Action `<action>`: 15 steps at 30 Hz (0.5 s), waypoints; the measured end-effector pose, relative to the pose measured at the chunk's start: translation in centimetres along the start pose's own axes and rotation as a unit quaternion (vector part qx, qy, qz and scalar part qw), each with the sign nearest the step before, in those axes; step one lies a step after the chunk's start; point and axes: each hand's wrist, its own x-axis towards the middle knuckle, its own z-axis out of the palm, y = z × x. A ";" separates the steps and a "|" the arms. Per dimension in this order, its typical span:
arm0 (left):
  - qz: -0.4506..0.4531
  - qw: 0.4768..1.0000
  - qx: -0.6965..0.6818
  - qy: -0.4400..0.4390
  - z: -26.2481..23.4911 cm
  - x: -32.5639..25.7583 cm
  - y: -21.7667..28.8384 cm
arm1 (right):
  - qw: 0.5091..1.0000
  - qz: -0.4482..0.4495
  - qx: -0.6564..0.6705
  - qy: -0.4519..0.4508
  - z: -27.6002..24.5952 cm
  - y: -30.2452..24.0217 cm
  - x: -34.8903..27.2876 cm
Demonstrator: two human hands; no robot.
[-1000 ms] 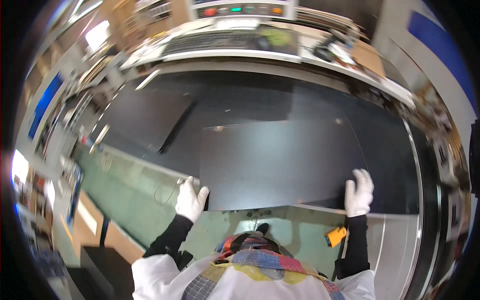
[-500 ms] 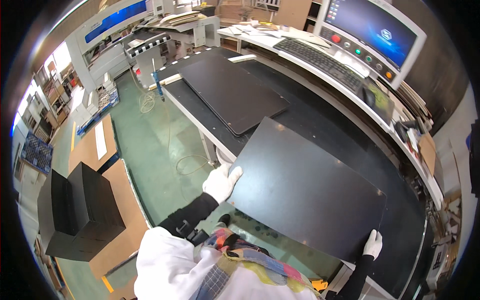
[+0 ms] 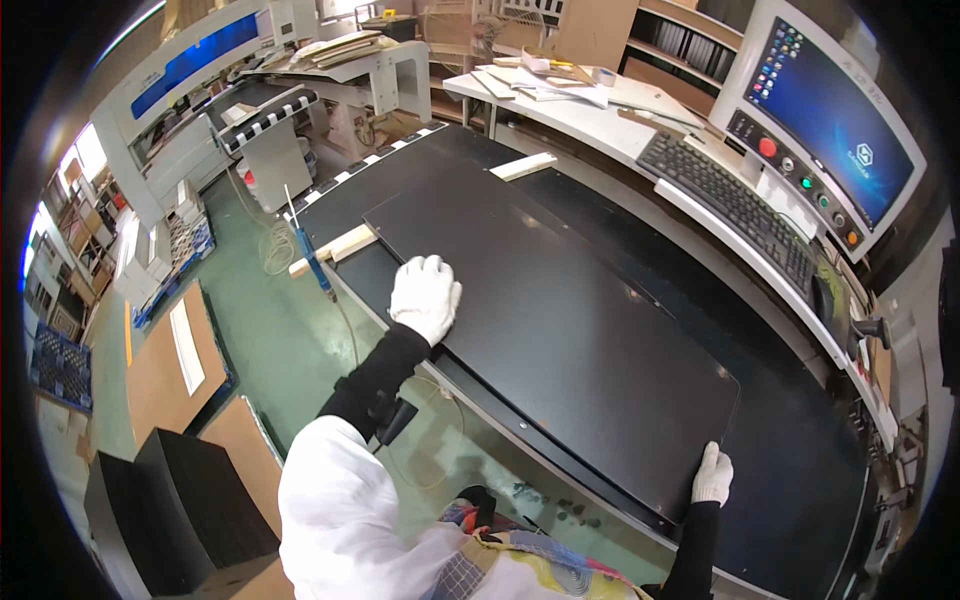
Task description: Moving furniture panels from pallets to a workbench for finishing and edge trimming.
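A large black panel [image 3: 600, 340] lies low along the dark worktable, over the spot where other black panels lay. How well its edges line up with those underneath I cannot tell. My left hand [image 3: 425, 300], in a white glove, is at the panel's left long edge, with its back upward and its fingers close together. At the near right end, my right hand [image 3: 712, 473], gloved too, holds the edge with its fingers on the corner. The fingers' undersides are hidden at both hands.
Pale wood strips [image 3: 350, 242] lie at the table's far end, beside a blue air gun [image 3: 312, 255] on a hose. On the right stand a keyboard [image 3: 730, 200] and a control screen [image 3: 830, 120] with buttons. Black stacked boards [image 3: 200, 500] stand at lower left.
The panel has moved away from me and down onto the panels on the table. My left hand has travelled forward with it, and my right hand still holds its near end. The view has shifted.
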 end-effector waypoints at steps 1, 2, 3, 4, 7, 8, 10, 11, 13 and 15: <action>0.079 0.994 0.001 0.073 0.4 0.2 -0.6 | 1.000 -0.009 0.011 0.023 1.1 -1.5 -0.3; 0.058 0.993 -0.070 0.081 1.6 0.1 -1.3 | 1.000 -0.029 0.002 0.012 1.7 -4.0 -1.0; 0.049 0.991 -0.064 0.106 2.5 0.0 -2.0 | 0.999 -0.038 -0.002 0.006 2.8 -5.6 -1.2; 0.058 0.987 -0.081 0.124 3.2 0.6 -3.1 | 0.999 -0.051 0.001 0.005 3.7 -7.5 -1.6; 0.057 0.983 -0.101 0.143 4.5 3.5 -7.2 | 0.997 -0.075 -0.005 -0.014 6.4 -12.3 -2.3; 0.066 0.981 -0.102 0.149 4.8 4.4 -8.8 | 0.996 -0.071 -0.026 -0.038 6.8 -14.2 -2.7; 0.088 0.980 -0.102 0.149 5.1 6.3 -10.7 | 0.996 -0.083 -0.033 -0.032 7.8 -16.2 -3.3; 0.104 0.979 -0.103 0.143 4.9 7.2 -11.2 | 0.995 -0.083 -0.041 -0.022 8.0 -16.9 -3.4; 0.135 0.972 -0.130 0.139 4.6 9.5 -11.0 | 0.995 -0.092 -0.036 0.003 8.1 -17.5 -3.1; 0.127 0.970 -0.150 0.146 5.1 10.2 -11.5 | 0.994 -0.052 -0.054 -0.080 5.7 -21.3 -4.0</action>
